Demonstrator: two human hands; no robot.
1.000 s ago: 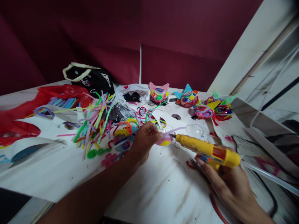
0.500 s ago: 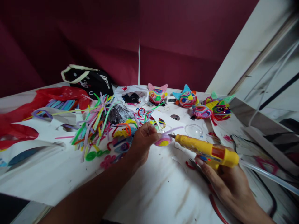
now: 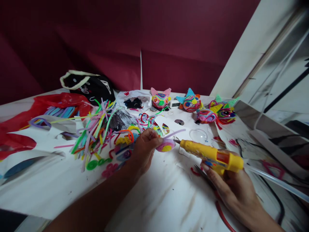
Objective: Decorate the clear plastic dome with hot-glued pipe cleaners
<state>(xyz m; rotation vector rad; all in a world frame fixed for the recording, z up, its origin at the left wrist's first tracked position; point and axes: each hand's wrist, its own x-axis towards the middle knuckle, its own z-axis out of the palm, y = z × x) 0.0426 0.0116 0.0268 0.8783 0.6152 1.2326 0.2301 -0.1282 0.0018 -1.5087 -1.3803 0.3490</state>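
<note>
In my left hand [image 3: 145,149], thumb and fingers pinch a pink-purple coiled pipe cleaner piece [image 3: 159,148] with a yellow centre [image 3: 167,148]. From it a loose light-purple pipe cleaner end [image 3: 176,132] sticks out to the right. My right hand [image 3: 233,191] is wrapped round a yellow hot glue gun [image 3: 207,150]. Its metal tip points left, at the right edge of the coiled piece; whether they touch, I cannot tell. A clear glue stick [image 3: 277,181] protrudes from the gun's back. Scissors with red handles [image 3: 223,212] lie partly hidden beneath my right hand.
Loose coloured pipe cleaners [image 3: 96,132] pile up at the left, beside a red plastic bag [image 3: 19,141]. A black bag [image 3: 94,87] stands behind. Several decorated animal-like balls [image 3: 160,98] line the back. A clear plastic dome [image 3: 198,136] and black cables [image 3: 272,196] are at the right.
The whole view has shifted slightly, so the table items appear a little further left. Both hands keep their holds, and the loose purple end now slants upward more.
</note>
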